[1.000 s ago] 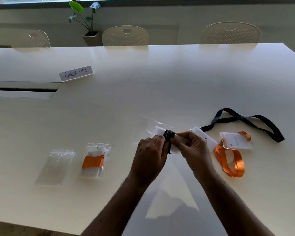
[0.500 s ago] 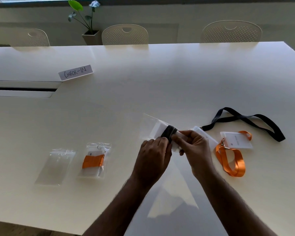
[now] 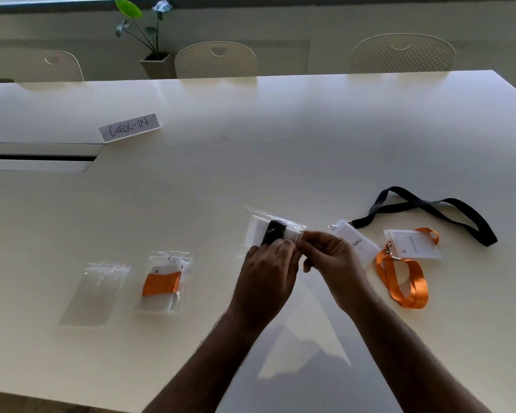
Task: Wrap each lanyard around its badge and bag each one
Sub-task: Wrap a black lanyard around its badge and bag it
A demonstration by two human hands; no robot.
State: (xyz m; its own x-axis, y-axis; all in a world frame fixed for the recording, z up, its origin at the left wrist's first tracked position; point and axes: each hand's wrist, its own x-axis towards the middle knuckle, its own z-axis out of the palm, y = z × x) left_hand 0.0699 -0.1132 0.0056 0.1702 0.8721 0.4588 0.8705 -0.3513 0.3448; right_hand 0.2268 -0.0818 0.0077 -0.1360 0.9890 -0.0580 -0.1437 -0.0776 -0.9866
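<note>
Both my hands were up over the table [image 3: 280, 138], near its front edge, working one clear bag [image 3: 276, 231] w/ a badge wrapped in black lanyard [image 3: 274, 232] inside. Left hand [image 3: 268, 275] gripped the bag's near edge by the wrapped band; right hand [image 3: 331, 263] pinched the bag's mouth end. Neither hand free.

Key relation: bag's long axis ran left-right, slightly tilted, mouth toward the right hand, closed end pointing left and away. Right hand therefore nearer the seal; judged next step = pressing the zip shut along that end, left hand steadying.

Done item: bagged orange-lanyard badge [image 3: 163, 283] lay flat, well left of the hands, an empty bag [image 3: 97, 293] just beside it, farther left. Remaining: badge w/ loose black lanyard [image 3: 429, 207] immed. right of the right hand, and badge w/ loose orange lanyard [image 3: 405, 278] beyond it. Approx. halfway, by my est.

Room: open tabletop ahead and left for setting the bag down; right side crowded. Check-in card [image 3: 129, 127] well clear.
</note>
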